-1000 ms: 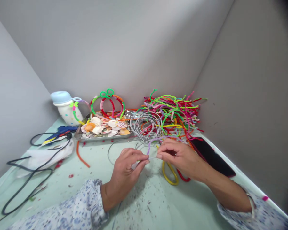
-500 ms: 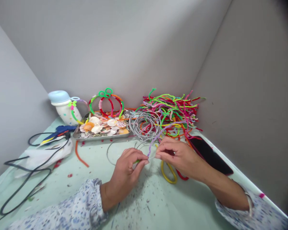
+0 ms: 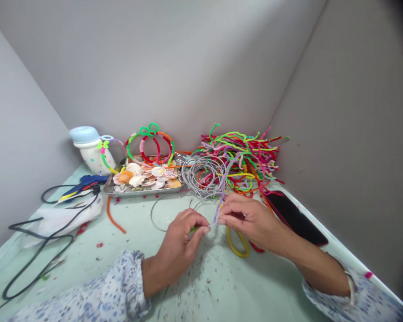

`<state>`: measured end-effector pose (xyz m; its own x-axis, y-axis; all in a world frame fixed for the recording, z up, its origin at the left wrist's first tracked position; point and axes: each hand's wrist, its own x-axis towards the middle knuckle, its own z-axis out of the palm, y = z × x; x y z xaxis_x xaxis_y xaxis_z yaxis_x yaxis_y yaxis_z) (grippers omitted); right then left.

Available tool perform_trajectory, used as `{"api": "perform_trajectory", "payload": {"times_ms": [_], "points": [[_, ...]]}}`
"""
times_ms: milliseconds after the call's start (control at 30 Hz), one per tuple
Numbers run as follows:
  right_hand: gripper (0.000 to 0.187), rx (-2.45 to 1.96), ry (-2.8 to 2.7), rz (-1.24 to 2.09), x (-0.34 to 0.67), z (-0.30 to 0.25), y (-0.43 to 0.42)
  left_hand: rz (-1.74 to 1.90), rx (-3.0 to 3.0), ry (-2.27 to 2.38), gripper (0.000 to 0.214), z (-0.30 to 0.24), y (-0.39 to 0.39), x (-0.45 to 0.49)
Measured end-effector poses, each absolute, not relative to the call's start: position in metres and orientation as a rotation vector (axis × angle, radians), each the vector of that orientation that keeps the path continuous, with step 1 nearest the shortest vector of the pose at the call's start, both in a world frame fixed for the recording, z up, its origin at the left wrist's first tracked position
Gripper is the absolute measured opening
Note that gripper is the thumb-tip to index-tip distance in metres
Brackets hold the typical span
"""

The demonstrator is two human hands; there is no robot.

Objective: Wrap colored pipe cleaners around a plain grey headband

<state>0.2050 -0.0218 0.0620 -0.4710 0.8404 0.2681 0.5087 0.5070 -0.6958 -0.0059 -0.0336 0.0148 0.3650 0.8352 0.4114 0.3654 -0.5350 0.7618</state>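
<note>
My left hand [image 3: 181,243] is pinched shut on a thin grey wire hoop [image 3: 161,203], with something green between the fingers. My right hand [image 3: 251,221] is pinched on a lilac pipe cleaner [image 3: 222,185] that rises from the spot where both hands meet at the wire. The cleaner stands nearly upright and leans toward the pile behind. Both hands hover just above the pale green table [image 3: 221,286]. A yellow pipe-cleaner loop [image 3: 237,243] and a red one lie under my right hand.
A heap of coloured pipe cleaners [image 3: 245,158] and a coil of grey wire hoops [image 3: 203,174] lie at the back. Left of them are a metal tray of shells [image 3: 144,179], wrapped hoops [image 3: 152,143], a white jug [image 3: 92,152], a blue glue gun [image 3: 83,183] with black cable, and a phone [image 3: 297,219] at right.
The free end of the lilac pipe cleaner has swung up from lying toward the right to standing nearly upright. Both hands stay pinched at the same spot, shifted slightly right.
</note>
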Motion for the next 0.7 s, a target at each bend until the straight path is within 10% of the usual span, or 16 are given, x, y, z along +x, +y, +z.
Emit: {"api": "perform_trajectory", "payload": {"times_ms": [700], "points": [[0.011, -1.147, -2.135, 0.740, 0.2083, 0.0590, -0.0203, 0.959, 1.887, 1.035, 0.018, 0.0185, -0.0290, -0.0061]]}}
